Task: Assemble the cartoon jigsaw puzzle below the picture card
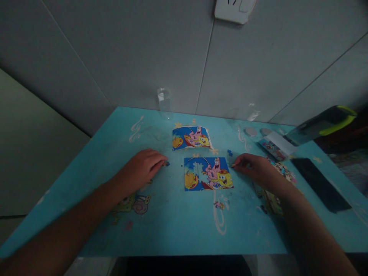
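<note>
A jigsaw puzzle (214, 168) of cartoon figures lies on the turquoise table between my hands, with a gap in its upper left part. Behind it is a matching picture sheet (191, 137), slightly curled. Left of the puzzle, my left hand (146, 165) has its fingers closed over a small puzzle piece (166, 163) at the tabletop. My right hand (253, 166) pinches something small, seemingly a puzzle piece (233, 165), just beside the puzzle's right edge. A loose blue piece (230, 152) rests a little beyond those fingertips.
A clear plastic cup (165, 102) stands by the wall. At the right are grey discs (250, 131), a printed packet (273, 147), a pile of pieces (283, 170), a dark flat strip (320, 185) and a dark container with a lime-green rim (324, 124).
</note>
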`<state>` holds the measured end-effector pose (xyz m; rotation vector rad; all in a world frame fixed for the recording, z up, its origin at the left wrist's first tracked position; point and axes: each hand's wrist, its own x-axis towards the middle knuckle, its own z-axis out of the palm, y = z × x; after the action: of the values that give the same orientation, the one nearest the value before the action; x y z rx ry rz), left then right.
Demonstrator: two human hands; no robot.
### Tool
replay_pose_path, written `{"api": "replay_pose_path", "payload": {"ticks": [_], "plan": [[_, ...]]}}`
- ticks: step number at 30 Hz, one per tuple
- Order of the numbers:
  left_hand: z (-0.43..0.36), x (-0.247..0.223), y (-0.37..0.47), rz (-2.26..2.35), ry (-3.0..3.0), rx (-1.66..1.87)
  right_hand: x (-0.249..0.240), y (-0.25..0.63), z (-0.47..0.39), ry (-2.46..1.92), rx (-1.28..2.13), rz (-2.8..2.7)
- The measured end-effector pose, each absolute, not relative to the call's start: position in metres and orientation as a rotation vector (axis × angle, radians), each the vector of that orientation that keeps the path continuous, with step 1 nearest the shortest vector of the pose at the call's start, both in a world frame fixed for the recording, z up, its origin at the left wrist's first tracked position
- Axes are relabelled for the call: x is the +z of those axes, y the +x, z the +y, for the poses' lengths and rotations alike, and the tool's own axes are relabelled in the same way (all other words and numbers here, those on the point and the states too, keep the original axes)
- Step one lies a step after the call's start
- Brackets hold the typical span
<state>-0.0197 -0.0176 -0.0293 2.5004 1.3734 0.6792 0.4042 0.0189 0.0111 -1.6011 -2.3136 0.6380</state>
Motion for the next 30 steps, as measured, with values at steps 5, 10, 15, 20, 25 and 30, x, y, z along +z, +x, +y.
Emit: {"api": "replay_pose_path", "payload": {"ticks": [5,10,15,20,25,30], "plan": [[-0.019,-0.029,-0.015,1.365,2.539,0.651,0.015,0.385,0.007,-1.432,0.755,-2.245],[-0.023,-0.028,-0.005,1.328,2.699,0.511,0.017,0.346,-0.017,-1.299,0.96,-2.202],[-0.026,-0.029,0.003,1.29,2.783,0.47,0.007,0.335,-0.023,-1.209,1.064,-2.233],[-0.027,-0.028,0.005,1.264,2.8,0.52,0.003,0.339,-0.019,-1.203,1.078,-2.27],[-0.027,-0.026,0.003,1.236,2.81,0.515,0.006,0.337,-0.02,-1.257,1.089,-2.257],[-0.028,-0.026,-0.001,1.232,2.833,0.49,0.011,0.335,-0.019,-1.285,1.066,-2.211]]}}
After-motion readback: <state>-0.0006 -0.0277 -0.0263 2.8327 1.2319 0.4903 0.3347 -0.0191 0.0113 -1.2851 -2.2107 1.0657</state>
